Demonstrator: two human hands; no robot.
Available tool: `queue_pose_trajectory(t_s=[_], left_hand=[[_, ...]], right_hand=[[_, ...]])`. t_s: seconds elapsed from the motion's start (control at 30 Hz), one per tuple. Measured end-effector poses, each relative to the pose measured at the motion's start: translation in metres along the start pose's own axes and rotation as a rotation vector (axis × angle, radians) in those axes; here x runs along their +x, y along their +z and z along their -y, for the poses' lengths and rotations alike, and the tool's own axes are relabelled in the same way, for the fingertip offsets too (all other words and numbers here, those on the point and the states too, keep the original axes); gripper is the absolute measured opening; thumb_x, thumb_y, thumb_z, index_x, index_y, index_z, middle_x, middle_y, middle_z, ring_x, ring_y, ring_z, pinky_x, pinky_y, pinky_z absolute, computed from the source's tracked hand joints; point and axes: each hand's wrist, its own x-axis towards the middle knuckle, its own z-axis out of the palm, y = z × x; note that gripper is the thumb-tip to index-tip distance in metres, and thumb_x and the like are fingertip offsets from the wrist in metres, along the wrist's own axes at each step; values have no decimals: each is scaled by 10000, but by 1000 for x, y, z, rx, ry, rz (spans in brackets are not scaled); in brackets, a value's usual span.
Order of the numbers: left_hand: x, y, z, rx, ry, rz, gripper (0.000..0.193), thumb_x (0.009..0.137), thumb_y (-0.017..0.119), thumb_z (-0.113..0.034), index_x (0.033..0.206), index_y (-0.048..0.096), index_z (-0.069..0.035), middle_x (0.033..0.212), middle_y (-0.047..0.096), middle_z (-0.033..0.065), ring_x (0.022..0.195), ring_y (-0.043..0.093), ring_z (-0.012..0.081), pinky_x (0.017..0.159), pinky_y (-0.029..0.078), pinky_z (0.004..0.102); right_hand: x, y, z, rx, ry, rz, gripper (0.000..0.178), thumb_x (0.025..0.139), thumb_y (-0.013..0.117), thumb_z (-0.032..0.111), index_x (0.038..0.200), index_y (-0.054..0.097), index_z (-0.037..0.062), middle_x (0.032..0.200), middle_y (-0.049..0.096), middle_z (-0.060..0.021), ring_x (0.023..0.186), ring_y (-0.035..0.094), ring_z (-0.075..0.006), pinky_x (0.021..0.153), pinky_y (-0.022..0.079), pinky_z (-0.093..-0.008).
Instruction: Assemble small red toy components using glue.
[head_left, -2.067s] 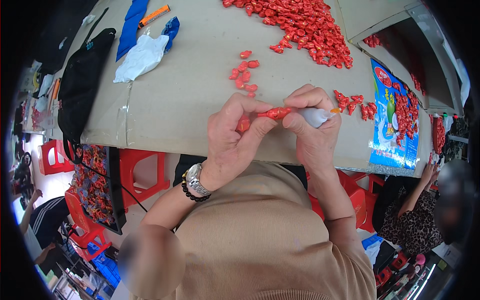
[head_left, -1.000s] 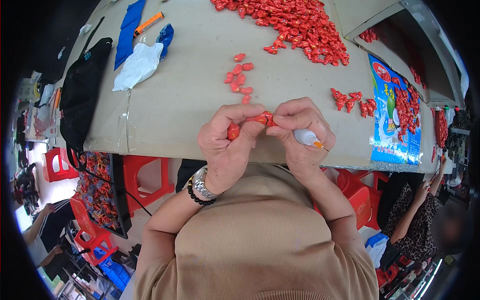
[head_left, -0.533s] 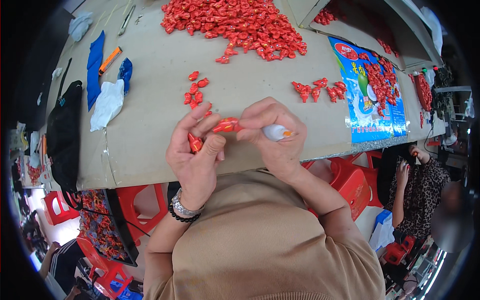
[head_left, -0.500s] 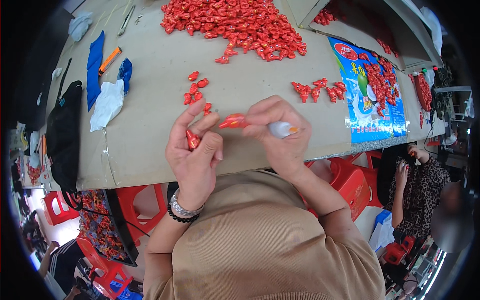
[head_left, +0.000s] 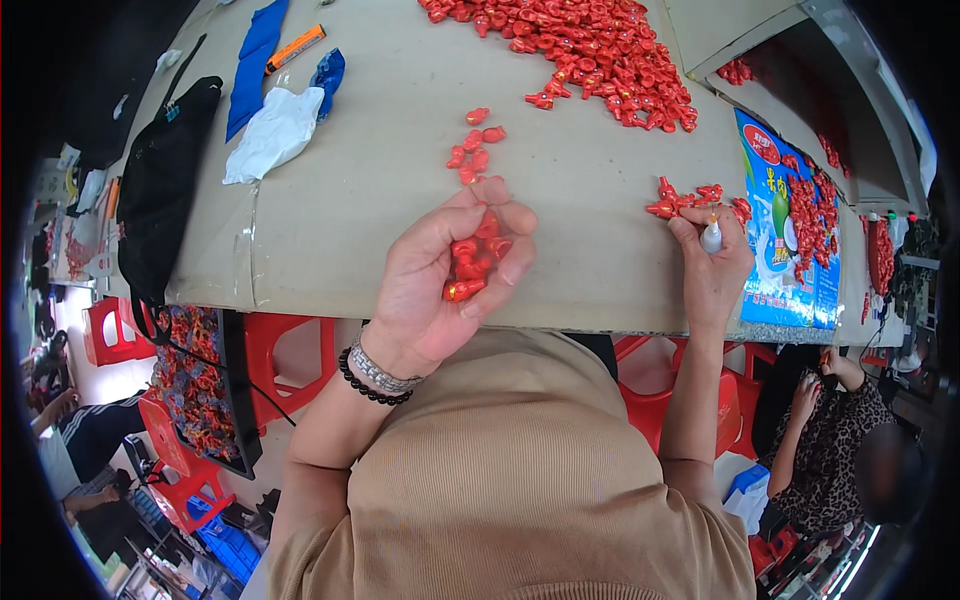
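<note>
Several small red plastic figures (head_left: 470,262) with gold marks lie cupped in my left hand (head_left: 415,285), its fingers curled around them above the table's near edge. My right hand (head_left: 718,275) is closed on a small white squeeze bottle (head_left: 711,238) with an orange tip, held between its fingers. Its fingertips reach the small cluster of red figures (head_left: 668,200) on the right; whether they grip one is hard to make out. Just beyond my left hand a few rounded red pieces (head_left: 472,150) lie on the table.
A large heap of red pieces (head_left: 600,60) covers the far side. To the right, more lie on a blue printed sheet (head_left: 755,270) beside an open box (head_left: 790,90). White crumpled plastic (head_left: 275,135), an orange box cutter (head_left: 296,48) and a black bag (head_left: 165,190) are at left.
My right hand has moved right, from beside my left hand to the small cluster, still with the bottle. My left hand has turned, showing several figures in it. The view has shifted.
</note>
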Motion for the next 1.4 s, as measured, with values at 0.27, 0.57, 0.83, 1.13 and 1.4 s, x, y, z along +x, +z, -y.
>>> queue_pose_trajectory(t_s=[0.27, 0.57, 0.83, 1.13, 1.4], left_hand=[[-1, 3, 6, -128, -98, -39, 255, 962, 538, -308, 1058, 568, -74, 1032, 620, 94, 716, 509, 128, 403, 346, 186], [-6, 7, 14, -144, -78, -78, 266, 958, 532, -326, 1086, 566, -94, 849, 536, 12, 642, 428, 101, 396, 301, 191], [-5, -4, 12, -186, -65, -54, 214, 967, 530, -244, 1107, 586, -92, 873, 623, 29, 631, 469, 118, 396, 296, 210], [-7, -6, 14, -135, -41, -67, 311, 1011, 429, -281, 1146, 561, -35, 951, 602, 49, 646, 430, 103, 409, 336, 198], [-7, -1, 15, -58, -25, -89, 208, 959, 550, -222, 1097, 591, -73, 931, 629, 31, 634, 474, 99, 414, 307, 202]], right_hand=[[2, -5, 22, 431, 222, 107, 345, 780, 632, -82, 1096, 532, 16, 1006, 568, -62, 857, 554, -107, 768, 464, -242], [-12, 9, 60, 517, -40, 304, 360, 804, 543, -94, 1142, 492, 19, 1178, 466, -97, 879, 558, -130, 800, 471, -258], [-21, 9, 69, 590, -12, 198, 370, 733, 705, -95, 1072, 578, -16, 1048, 574, -97, 968, 611, -194, 836, 504, -287], [-27, 12, 63, 554, -327, 109, 297, 672, 760, -100, 919, 610, -32, 981, 672, -179, 939, 648, -235, 779, 526, -291], [-26, 12, 67, 389, -477, 118, 263, 650, 744, -116, 876, 630, -40, 957, 686, -184, 846, 671, -233, 686, 548, -287]])
